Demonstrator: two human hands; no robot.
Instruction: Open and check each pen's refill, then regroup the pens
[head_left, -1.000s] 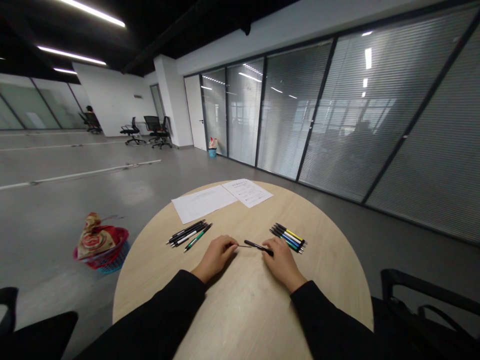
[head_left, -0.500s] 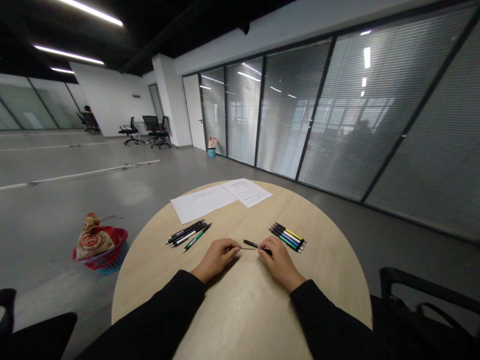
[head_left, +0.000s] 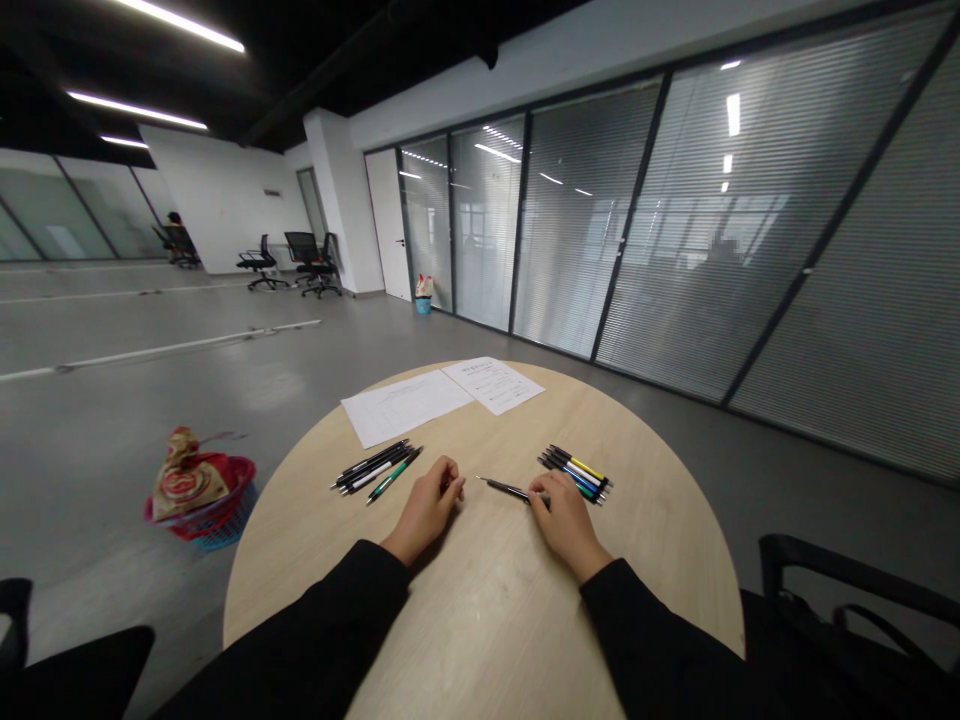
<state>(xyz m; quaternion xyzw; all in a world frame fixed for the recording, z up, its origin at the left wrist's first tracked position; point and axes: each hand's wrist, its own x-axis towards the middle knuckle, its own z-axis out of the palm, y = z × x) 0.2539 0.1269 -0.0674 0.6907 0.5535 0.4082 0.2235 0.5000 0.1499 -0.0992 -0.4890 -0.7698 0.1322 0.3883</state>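
Note:
My right hand (head_left: 568,518) rests on the light wood round table (head_left: 480,610), with its fingers closed on the rear of a black pen (head_left: 508,489). The pen's thin metal tip points left into the gap between my hands. My left hand (head_left: 427,510) sits a little apart from that tip, its fingers curled and nothing visible in them. Nearest my left hand lies a group of black pens (head_left: 373,466) with a green-and-black pen (head_left: 394,475) beside it. Just past my right fingers lies a bundle of black pens with yellow, white and blue barrels (head_left: 575,473).
Two printed paper sheets (head_left: 405,407) lie at the table's far edge. A red basket with a patterned bag (head_left: 196,500) stands on the grey floor to the left. Black chairs (head_left: 825,590) sit at both lower corners. A seated person (head_left: 177,238) is far back left.
My left hand has drawn back from the pen's tip and no longer touches it. The black pen stays in my right hand, now angled with its tip further left and up.

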